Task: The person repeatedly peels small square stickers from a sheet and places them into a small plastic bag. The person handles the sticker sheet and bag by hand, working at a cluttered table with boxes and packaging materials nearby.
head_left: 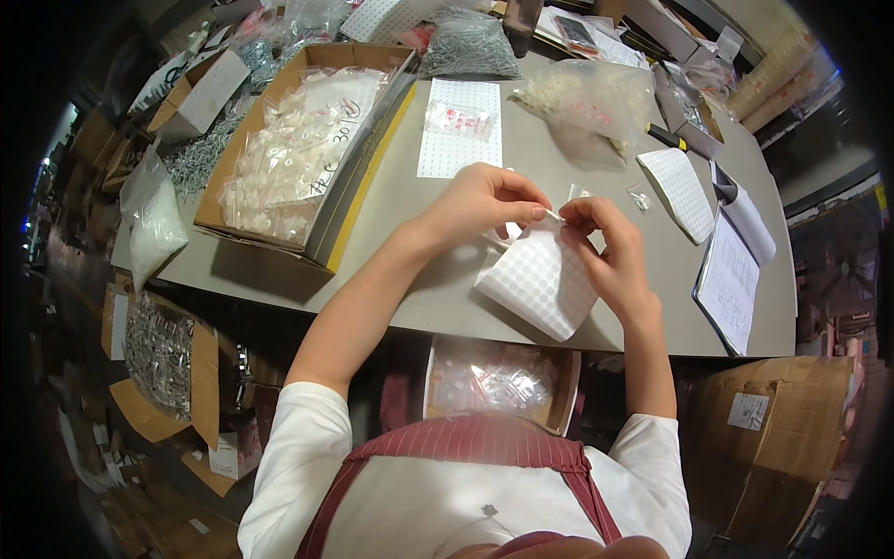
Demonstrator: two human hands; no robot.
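Observation:
A white sheet of round stickers (540, 284) hangs curled over the front part of the grey table, below both of my hands. Thumb and forefinger of my left hand (484, 205) are pinched at the sheet's upper edge, beside a narrow white strip. My right hand (610, 247) pinches the same edge, its fingertips close to the left ones. Whatever small piece lies between the fingertips is too hidden to make out. Just behind the right hand lies a small clear bag (639, 197). Farther back, a bag with red print (459, 121) rests on a dotted white sheet (433, 160).
An open carton of small filled bags (317, 140) stands at left. Behind are a bag of screws (470, 48) and a bag of pale parts (587, 93). At right lie a dotted sheet (678, 191) and a clipboard (731, 275). A box of clear bags (498, 377) sits below the table edge.

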